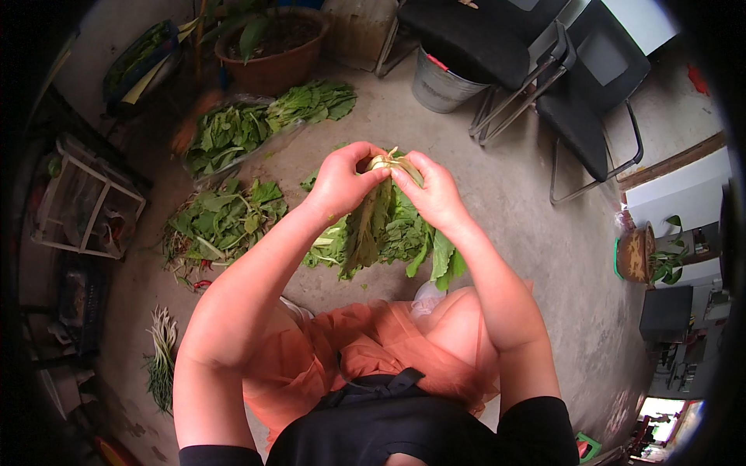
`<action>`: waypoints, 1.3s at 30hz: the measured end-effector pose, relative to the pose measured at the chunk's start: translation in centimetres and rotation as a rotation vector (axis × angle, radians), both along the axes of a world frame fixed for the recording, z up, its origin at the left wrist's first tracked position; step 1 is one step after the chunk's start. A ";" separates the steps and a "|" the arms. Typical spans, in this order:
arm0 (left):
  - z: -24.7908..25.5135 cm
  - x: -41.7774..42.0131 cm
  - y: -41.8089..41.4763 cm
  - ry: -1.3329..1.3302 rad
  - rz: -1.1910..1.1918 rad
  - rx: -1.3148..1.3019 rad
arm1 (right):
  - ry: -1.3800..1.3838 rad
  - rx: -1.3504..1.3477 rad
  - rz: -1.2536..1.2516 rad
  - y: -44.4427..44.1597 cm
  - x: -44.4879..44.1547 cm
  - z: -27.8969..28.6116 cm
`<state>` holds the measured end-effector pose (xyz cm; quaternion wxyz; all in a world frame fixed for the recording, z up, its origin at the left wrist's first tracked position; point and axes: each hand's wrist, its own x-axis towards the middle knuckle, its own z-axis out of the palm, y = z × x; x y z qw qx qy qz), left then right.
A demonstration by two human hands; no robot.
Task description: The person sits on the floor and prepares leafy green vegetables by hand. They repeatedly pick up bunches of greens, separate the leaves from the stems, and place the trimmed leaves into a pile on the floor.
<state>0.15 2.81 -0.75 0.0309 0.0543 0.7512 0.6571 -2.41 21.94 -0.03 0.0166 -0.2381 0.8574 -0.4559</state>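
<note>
Both my hands hold a bunch of leafy greens (373, 227) up by its pale root end, the leaves hanging down. My left hand (347, 177) pinches the stem base between thumb and fingers. From the other side my right hand (431, 189) grips the stalks, its thumb close to the left one. Below and behind the held bunch, more green leaves (326, 247) lie on the floor, partly hidden by it. To the left is a heap of loose leaves and roots (224, 221). Farther off, bundled greens (230, 134) rest on a clear plastic sheet or bag.
A bundle of scallions (161, 355) and red chili peppers (202, 284) lie on the concrete floor (524, 250) at left. Beyond stand a potted plant (271, 52), a metal bucket (446, 84) and black chairs (577, 116). A white rack (87, 198) is at far left.
</note>
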 end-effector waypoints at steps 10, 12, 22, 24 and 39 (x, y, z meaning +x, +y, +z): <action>-0.2 0.4 1.7 0.132 0.240 -0.167 | -0.023 0.053 -0.127 -0.8 0.7 0.0; -0.2 0.4 2.0 0.126 0.263 -0.166 | -0.017 -0.005 -0.123 -0.6 0.5 -0.6; -1.2 -1.5 -3.3 -0.221 0.182 0.363 | -0.207 -0.080 -0.089 0.7 0.6 -1.0; -0.9 -1.2 -3.4 -0.292 0.097 0.420 | -0.370 -0.174 -0.083 1.0 0.3 -0.4; 0.5 -0.3 -1.6 -0.247 -0.311 0.586 | -0.483 -0.297 -0.084 0.3 0.1 0.0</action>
